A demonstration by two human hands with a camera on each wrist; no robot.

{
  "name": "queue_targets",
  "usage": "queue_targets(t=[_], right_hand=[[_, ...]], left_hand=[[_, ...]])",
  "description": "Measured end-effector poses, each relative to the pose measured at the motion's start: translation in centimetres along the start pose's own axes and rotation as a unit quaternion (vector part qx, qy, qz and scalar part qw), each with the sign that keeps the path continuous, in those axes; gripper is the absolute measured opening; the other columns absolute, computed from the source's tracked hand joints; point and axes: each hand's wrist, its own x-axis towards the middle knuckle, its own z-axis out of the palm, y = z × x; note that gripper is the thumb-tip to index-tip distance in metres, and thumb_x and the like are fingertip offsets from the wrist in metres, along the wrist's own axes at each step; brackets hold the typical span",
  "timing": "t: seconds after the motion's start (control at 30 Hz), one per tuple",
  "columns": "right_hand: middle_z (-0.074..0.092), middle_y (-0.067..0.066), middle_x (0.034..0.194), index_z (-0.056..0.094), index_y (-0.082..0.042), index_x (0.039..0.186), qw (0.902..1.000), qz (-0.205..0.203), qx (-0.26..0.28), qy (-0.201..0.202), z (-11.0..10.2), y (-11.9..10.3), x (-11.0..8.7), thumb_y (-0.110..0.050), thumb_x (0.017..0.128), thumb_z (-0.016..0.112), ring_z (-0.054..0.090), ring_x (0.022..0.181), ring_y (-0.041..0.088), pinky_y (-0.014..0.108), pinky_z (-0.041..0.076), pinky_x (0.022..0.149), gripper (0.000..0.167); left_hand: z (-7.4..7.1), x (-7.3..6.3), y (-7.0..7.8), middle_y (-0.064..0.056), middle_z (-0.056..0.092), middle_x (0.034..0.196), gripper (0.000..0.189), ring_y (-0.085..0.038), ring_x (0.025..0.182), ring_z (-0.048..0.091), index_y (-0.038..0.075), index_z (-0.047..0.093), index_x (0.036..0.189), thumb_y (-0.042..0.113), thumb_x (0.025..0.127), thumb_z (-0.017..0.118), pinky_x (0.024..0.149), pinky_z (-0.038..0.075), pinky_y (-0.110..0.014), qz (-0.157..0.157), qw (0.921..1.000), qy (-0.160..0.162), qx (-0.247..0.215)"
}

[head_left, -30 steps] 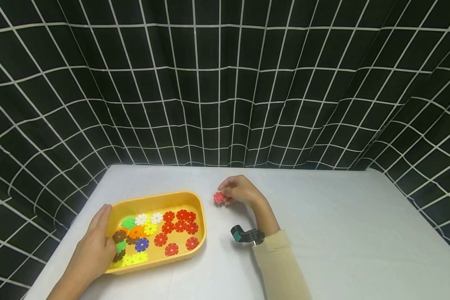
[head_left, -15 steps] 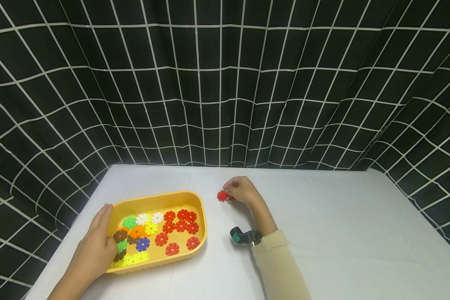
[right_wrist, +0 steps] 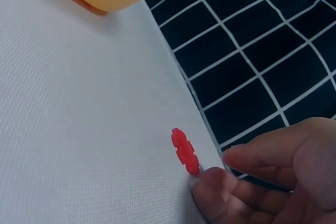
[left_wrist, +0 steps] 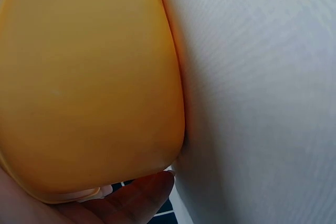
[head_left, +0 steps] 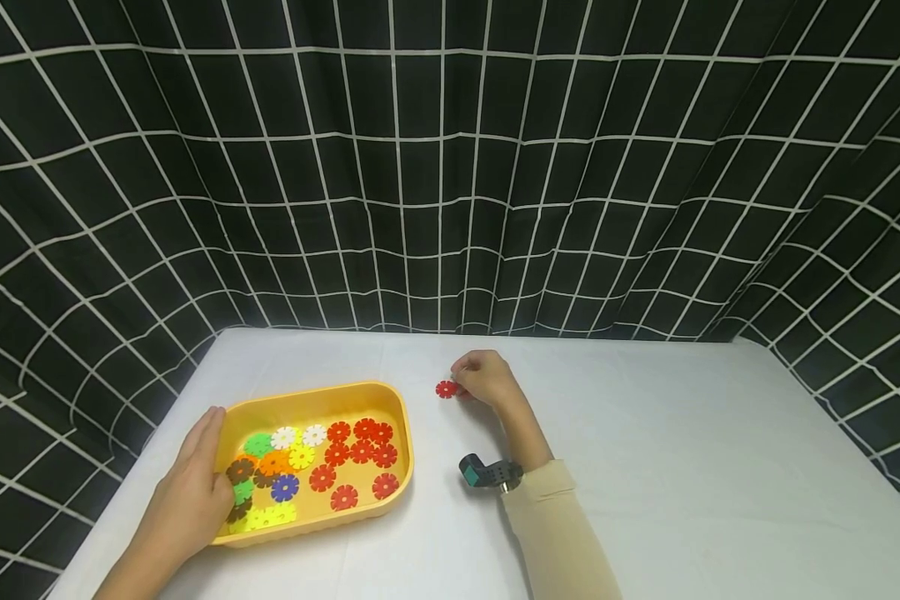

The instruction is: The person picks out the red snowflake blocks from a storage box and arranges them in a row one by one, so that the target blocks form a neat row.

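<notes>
- Head: the right hand (head_left: pixel 483 377) is at the loose red piece (head_left: pixel 445 389), a round toothed disc just left of its fingertips and touching them. Being round, the disc has no long axis. The right hand is by far the nearer; the left hand (head_left: pixel 183 492) is well apart, across the yellow tray (head_left: pixel 307 412). From the right grip, the tray lies left and toward the person, its near end holding other red pieces (head_left: pixel 361 452). Mixed colours lie beside the left hand.
- Left wrist: the left hand grips the tray's end, with fingers wrapped under its edge; the red piece is not visible here.
- Right wrist: the red piece shows nearly edge-on, slanting away from one fingertip that meets its end. Another digit is parted from it, leaving a narrow gap, so I cannot tell whether the disc is pinched or only touched.
</notes>
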Motion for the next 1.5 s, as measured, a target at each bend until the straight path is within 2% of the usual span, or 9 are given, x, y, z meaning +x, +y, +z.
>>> queue_targets(t=[0.23, 0.5, 0.73, 0.83, 0.93, 1.07, 1.17, 1.3, 1.5], right_hand=[[0.067, 0.009, 0.075, 0.071, 0.001, 0.097, 0.9983, -0.031, -0.049, 0.012, -0.1, -0.5, -0.4, -0.005, 0.091, 0.063, 0.068, 0.062, 0.022, 0.029, 0.059, 0.056, 0.012], [0.072, 0.008, 0.098, 0.074, -0.005, 0.102, 0.9753, -0.15, -0.156, 0.043, 0.2, -5.4, -3.3, -0.01, 0.093, 0.065, 0.065, 0.084, 0.023, 0.038, 0.059, 0.079, 0.014], [0.072, 0.009, 0.104, 0.074, -0.006, 0.112, 0.9478, -0.228, -0.216, -0.056, 3.1, -10.0, -8.0, -0.008, 0.09, 0.073, 0.065, 0.087, 0.02, 0.021, 0.058, 0.069, 0.022], [0.071, 0.005, 0.1, 0.075, -0.008, 0.111, 0.9247, -0.232, -0.272, -0.131, 5.0, -10.5, -9.5, -0.009, 0.087, 0.077, 0.058, 0.082, 0.015, 0.015, 0.052, 0.063, 0.024], [0.067, 0.0, 0.084, 0.075, -0.012, 0.096, 0.8845, -0.238, -0.355, -0.187, 6.7, -10.2, -10.3, -0.013, 0.084, 0.079, 0.054, 0.072, 0.012, 0.018, 0.047, 0.059, 0.014], [0.058, -0.005, 0.07, 0.068, -0.018, 0.085, 0.828, -0.226, -0.467, -0.213, 8.7, -9.7, -11.2, -0.028, 0.081, 0.083, 0.05, 0.066, 0.013, 0.024, 0.044, 0.056, 0.018], [0.059, -0.005, 0.072, 0.07, -0.019, 0.089, 0.8049, -0.213, -0.513, -0.207, 9.7, -9.5, -11.6, -0.035, 0.08, 0.083, 0.052, 0.07, 0.013, 0.026, 0.046, 0.06, 0.023], [0.059, -0.005, 0.073, 0.07, -0.019, 0.093, 0.7992, -0.204, -0.53, -0.197, 10.3, -9.4, -11.6, -0.038, 0.079, 0.084, 0.052, 0.072, 0.014, 0.026, 0.047, 0.062, 0.027], [0.056, -0.006, 0.068, 0.066, -0.019, 0.089, 0.8187, -0.206, -0.498, -0.197, 10.6, -8.9, -11.3, -0.045, 0.075, 0.086, 0.051, 0.067, 0.012, 0.024, 0.043, 0.059, 0.036]], left_hand=[[0.2, -0.1, -0.1, -0.029, 0.014, 0.16, 0.084, -0.056, 0.139, 0.025, -0.007, 0.009, 0.157, -0.008, 0.081, 0.045, 0.102, 0.029, -0.075, 0.003, 1.0, 0.007, -0.003], [0.3, -0.2, -0.3, -0.028, 0.014, 0.161, 0.084, -0.057, 0.139, 0.025, -0.006, 0.009, 0.157, -0.007, 0.082, 0.046, 0.101, 0.03, -0.076, 0.004, 0.9999, 0.011, 0.0], [0.2, -0.2, -0.2, -0.029, 0.014, 0.161, 0.083, -0.057, 0.139, 0.025, -0.007, 0.011, 0.157, -0.007, 0.081, 0.047, 0.102, 0.029, -0.075, 0.002, 0.9999, 0.011, -0.001], [0.1, -0.2, -0.2, -0.029, 0.012, 0.161, 0.083, -0.056, 0.139, 0.024, -0.007, 0.01, 0.157, -0.007, 0.082, 0.046, 0.103, 0.028, -0.075, -0.004, 1.0, 0.003, 0.0], [0.1, -0.2, -0.2, -0.029, 0.012, 0.161, 0.084, -0.057, 0.139, 0.024, -0.007, 0.009, 0.157, -0.007, 0.082, 0.046, 0.103, 0.028, -0.075, -0.008, 1.0, -0.003, -0.001], [0.1, -0.2, -0.2, -0.028, 0.012, 0.161, 0.084, -0.057, 0.138, 0.025, -0.007, 0.009, 0.157, -0.007, 0.081, 0.047, 0.102, 0.029, -0.075, -0.007, 1.0, 0.0, -0.002], [0.1, -0.1, -0.1, -0.028, 0.013, 0.162, 0.085, -0.057, 0.139, 0.025, -0.006, 0.011, 0.157, -0.008, 0.08, 0.046, 0.102, 0.029, -0.075, -0.004, 1.0, 0.003, -0.004], [0.1, 0.0, 0.0, -0.028, 0.014, 0.161, 0.084, -0.057, 0.138, 0.026, -0.006, 0.012, 0.157, -0.007, 0.08, 0.046, 0.101, 0.03, -0.076, 0.0, 1.0, 0.004, -0.004], [-0.2, 0.1, 0.0, -0.028, 0.013, 0.161, 0.084, -0.058, 0.137, 0.026, -0.006, 0.011, 0.157, -0.007, 0.082, 0.048, 0.101, 0.029, -0.077, 0.0, 1.0, -0.005, 0.003]])
